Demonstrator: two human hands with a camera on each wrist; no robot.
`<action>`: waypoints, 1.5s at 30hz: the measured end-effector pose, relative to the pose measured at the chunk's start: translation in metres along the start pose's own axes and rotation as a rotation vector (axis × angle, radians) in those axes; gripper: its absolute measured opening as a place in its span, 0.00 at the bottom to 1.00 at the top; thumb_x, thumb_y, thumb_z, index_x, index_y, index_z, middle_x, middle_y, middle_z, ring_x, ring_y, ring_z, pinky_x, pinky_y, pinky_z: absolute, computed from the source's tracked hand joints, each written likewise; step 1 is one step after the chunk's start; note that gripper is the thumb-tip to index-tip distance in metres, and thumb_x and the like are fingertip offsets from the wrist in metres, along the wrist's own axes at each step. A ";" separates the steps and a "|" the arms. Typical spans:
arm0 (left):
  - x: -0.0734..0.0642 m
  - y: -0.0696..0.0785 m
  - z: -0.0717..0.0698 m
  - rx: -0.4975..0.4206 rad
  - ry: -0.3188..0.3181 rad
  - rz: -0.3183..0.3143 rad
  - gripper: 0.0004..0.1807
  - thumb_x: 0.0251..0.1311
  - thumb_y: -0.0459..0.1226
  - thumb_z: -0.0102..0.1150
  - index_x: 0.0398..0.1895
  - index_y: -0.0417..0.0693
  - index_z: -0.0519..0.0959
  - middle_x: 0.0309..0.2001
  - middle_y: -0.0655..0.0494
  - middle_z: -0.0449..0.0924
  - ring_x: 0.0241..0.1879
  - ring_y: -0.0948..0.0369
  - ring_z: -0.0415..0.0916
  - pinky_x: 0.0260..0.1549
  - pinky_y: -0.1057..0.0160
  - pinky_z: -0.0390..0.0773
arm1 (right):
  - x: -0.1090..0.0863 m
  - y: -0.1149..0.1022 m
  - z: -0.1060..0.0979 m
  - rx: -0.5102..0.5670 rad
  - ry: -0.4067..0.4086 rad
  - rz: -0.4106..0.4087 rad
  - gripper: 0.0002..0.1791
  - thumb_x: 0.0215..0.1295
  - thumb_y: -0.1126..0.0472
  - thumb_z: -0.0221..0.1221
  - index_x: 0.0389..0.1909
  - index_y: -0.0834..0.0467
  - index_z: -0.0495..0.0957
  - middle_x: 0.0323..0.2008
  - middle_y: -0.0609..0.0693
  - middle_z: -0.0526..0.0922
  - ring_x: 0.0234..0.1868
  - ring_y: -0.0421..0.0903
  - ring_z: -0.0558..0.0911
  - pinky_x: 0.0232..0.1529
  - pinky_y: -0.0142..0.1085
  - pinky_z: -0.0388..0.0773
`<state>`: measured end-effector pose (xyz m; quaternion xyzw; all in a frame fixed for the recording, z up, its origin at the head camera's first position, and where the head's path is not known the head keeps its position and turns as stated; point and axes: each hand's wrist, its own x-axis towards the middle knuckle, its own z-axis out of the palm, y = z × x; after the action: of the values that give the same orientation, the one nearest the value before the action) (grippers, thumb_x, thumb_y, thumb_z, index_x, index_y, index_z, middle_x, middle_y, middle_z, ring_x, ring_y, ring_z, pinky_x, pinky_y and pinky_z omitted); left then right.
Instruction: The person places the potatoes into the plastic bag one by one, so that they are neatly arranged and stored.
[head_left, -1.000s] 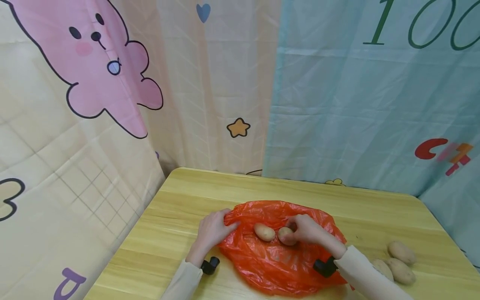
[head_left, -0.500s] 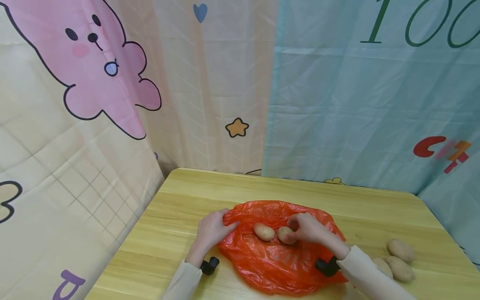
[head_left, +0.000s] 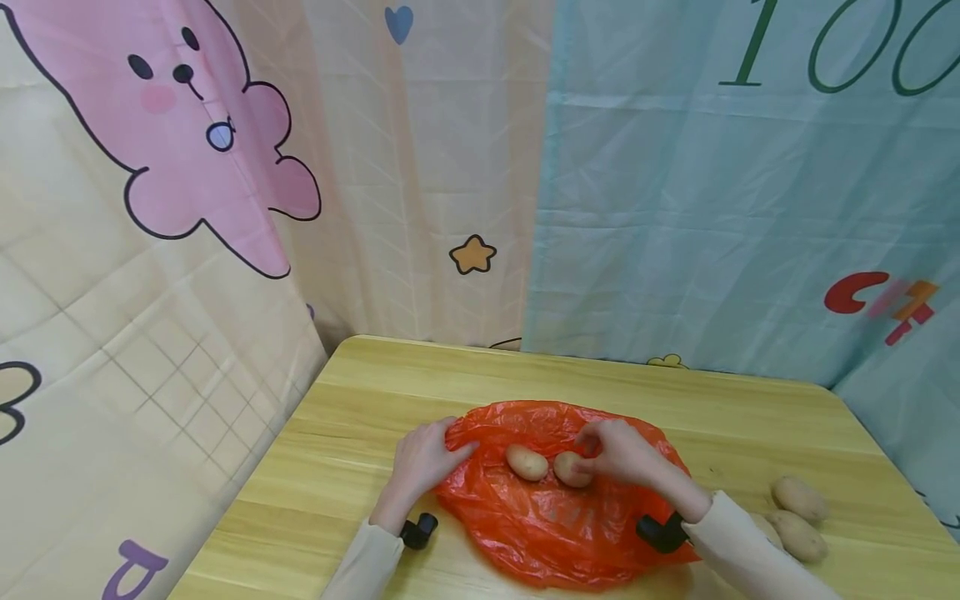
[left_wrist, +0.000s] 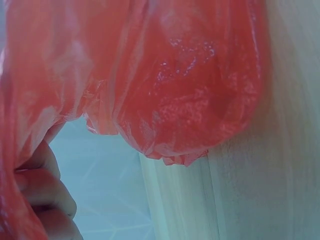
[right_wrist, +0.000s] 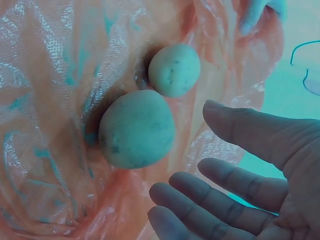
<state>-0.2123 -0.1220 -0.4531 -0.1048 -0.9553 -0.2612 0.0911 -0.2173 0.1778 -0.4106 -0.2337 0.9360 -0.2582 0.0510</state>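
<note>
A red plastic bag lies spread on the table, with two potatoes resting on it. The left potato sits close beside the right potato; in the right wrist view the nearer potato looks larger. My left hand grips the bag's left edge, and curled fingers show behind the plastic in the left wrist view. Just right of the right potato is my right hand. In the right wrist view its fingers are spread apart and clear of both potatoes.
Three more potatoes lie on the wooden table to the right, one partly behind my right sleeve. Printed curtains hang behind and beside the table.
My right hand has let go of the right potato and drawn slightly back to the right. The left hand keeps its hold on the bag. The head view has shifted slightly.
</note>
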 end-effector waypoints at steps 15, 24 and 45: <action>0.000 0.002 0.000 -0.009 -0.007 -0.001 0.23 0.55 0.52 0.64 0.48 0.48 0.81 0.34 0.59 0.82 0.27 0.63 0.75 0.24 0.61 0.72 | -0.010 0.003 -0.012 0.017 0.061 0.012 0.15 0.55 0.55 0.68 0.39 0.59 0.81 0.28 0.42 0.79 0.28 0.39 0.77 0.28 0.35 0.74; 0.001 0.002 0.001 0.000 -0.010 -0.003 0.25 0.55 0.53 0.64 0.50 0.46 0.80 0.36 0.56 0.83 0.29 0.60 0.77 0.26 0.60 0.74 | -0.016 0.011 -0.021 0.072 0.126 -0.005 0.15 0.57 0.57 0.67 0.41 0.63 0.80 0.28 0.44 0.80 0.28 0.41 0.78 0.29 0.35 0.75; 0.001 -0.001 0.003 -0.006 -0.007 0.010 0.26 0.54 0.53 0.64 0.50 0.45 0.80 0.34 0.56 0.83 0.27 0.62 0.75 0.24 0.61 0.73 | -0.039 0.031 -0.049 0.056 0.229 0.118 0.20 0.58 0.56 0.67 0.45 0.64 0.78 0.30 0.47 0.81 0.31 0.44 0.80 0.31 0.39 0.76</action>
<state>-0.2132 -0.1211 -0.4554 -0.1108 -0.9542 -0.2634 0.0890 -0.2059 0.2423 -0.3849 -0.1460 0.9403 -0.3055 -0.0345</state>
